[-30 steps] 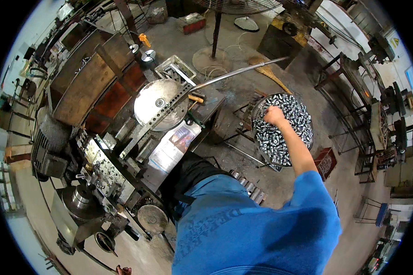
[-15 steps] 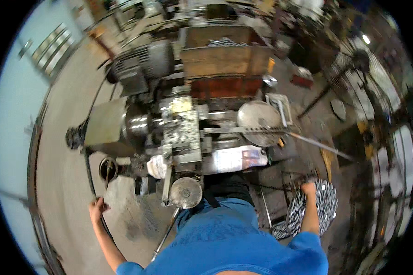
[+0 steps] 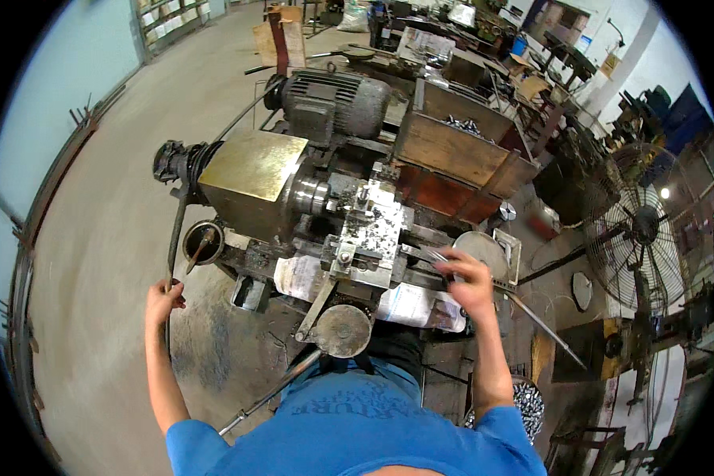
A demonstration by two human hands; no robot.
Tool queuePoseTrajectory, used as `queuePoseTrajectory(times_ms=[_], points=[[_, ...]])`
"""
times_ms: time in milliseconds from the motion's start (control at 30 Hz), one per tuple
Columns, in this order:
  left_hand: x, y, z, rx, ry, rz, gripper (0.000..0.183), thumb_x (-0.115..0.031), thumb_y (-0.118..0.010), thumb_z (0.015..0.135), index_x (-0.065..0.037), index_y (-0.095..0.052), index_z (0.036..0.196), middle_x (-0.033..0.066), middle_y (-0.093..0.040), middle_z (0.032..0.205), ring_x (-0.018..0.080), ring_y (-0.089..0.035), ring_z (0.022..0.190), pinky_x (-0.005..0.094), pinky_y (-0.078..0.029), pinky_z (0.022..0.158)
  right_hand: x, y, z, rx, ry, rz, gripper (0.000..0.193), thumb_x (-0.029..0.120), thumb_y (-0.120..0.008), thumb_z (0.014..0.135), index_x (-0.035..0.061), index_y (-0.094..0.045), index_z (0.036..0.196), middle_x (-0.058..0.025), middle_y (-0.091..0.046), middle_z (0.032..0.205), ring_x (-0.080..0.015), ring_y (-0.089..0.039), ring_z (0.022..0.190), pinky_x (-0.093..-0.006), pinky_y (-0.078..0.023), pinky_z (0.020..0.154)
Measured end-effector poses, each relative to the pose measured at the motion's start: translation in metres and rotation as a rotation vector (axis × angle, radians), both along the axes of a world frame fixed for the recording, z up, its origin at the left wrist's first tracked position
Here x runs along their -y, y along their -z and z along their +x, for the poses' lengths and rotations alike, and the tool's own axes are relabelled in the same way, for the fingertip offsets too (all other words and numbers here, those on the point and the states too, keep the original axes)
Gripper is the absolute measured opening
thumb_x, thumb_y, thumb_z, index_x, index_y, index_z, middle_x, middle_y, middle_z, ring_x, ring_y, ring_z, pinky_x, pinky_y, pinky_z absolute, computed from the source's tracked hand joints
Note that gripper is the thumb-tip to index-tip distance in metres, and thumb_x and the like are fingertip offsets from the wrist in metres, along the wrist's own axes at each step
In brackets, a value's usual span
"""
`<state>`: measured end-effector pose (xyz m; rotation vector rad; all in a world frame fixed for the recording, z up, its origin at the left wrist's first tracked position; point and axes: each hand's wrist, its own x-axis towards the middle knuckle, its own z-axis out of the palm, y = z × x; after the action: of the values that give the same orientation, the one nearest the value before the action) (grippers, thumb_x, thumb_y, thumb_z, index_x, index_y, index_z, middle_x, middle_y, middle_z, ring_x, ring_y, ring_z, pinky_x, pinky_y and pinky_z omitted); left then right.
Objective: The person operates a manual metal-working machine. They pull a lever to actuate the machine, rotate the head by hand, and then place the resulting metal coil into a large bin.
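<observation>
Left hand (image 3: 165,303): we find its grip closed around the rod (image 3: 179,230), dark and slim, which stands at the left of the machine, its upper end meeting the black fitting (image 3: 174,161).

Right hand (image 3: 470,279): we see it raised over the machine's right side, fingers half curled, tips close together near the bright rails (image 3: 420,266). A pale glint shows at the fingertips; we cannot tell whether this grip holds a small piece.

Machine, centre: we count a boxy housing (image 3: 254,165) with a brassy top; a shiny chuck (image 3: 309,195) at its right; a slide (image 3: 373,232) strewn with shavings; a round disc (image 3: 343,331) at the near end, beside the wearer's waist.

Right of the slide: we note a round plate (image 3: 484,246), partly behind the right hand; a long handle (image 3: 547,332) slanting away from it; a printed sheet (image 3: 408,305) lying just below the rails.

Behind: we record a ribbed motor (image 3: 345,103) and a wooden bin (image 3: 444,155) containing metal pieces (image 3: 462,124).

Left, near the rod: we list a round pot (image 3: 216,254) with a brush (image 3: 197,254) resting in it.

Far right: we enter one large fan (image 3: 644,224), upright.
</observation>
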<state>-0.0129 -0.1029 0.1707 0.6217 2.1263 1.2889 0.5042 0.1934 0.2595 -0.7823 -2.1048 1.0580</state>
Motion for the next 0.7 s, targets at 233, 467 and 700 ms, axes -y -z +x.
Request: queuePoseTrajectory(times_ms=[233, 467, 700], points=[[0.022, -0.009, 0.018, -0.428, 0.018, -0.320, 0.033, -0.023, -0.068, 0.071, 0.003, -0.056, 0.087, 0.0169, -0.058, 0.066, 0.0272, -0.060, 0.061, 0.0378, -0.047, 0.059, -0.047, -0.015, -0.193, 0.704, -0.312, 0.697, 0.023, 0.015, -0.060, 0.051, 0.0011, -0.064, 0.068, -0.0162, -0.060, 0.093, -0.0328, -0.054, 0.092, -0.0385, -0.045, 0.082], [0.058, 0.004, 0.033, -0.448, -0.064, -0.424, 0.034, -0.026, -0.066, 0.073, 0.003, -0.057, 0.088, 0.0245, -0.059, 0.077, 0.0402, -0.058, 0.077, 0.0436, -0.045, 0.067, -0.056, 0.018, -0.225, 0.625, -0.246, 0.729, 0.025, 0.015, -0.061, 0.053, -0.0037, -0.064, 0.069, -0.0227, -0.061, 0.083, -0.0360, -0.057, 0.090, -0.0380, -0.045, 0.085], [0.046, -0.016, 0.052, -0.687, -0.111, -0.546, 0.029, -0.024, -0.063, 0.075, 0.001, -0.056, 0.085, 0.0233, -0.060, 0.077, 0.0408, -0.058, 0.078, 0.0461, -0.046, 0.067, -0.046, -0.005, -0.244, 0.527, -0.102, 0.084, 0.028, 0.015, -0.060, 0.053, -0.0076, -0.062, 0.069, -0.0277, -0.058, 0.079, -0.0403, -0.059, 0.083, -0.0411, -0.047, 0.075]])
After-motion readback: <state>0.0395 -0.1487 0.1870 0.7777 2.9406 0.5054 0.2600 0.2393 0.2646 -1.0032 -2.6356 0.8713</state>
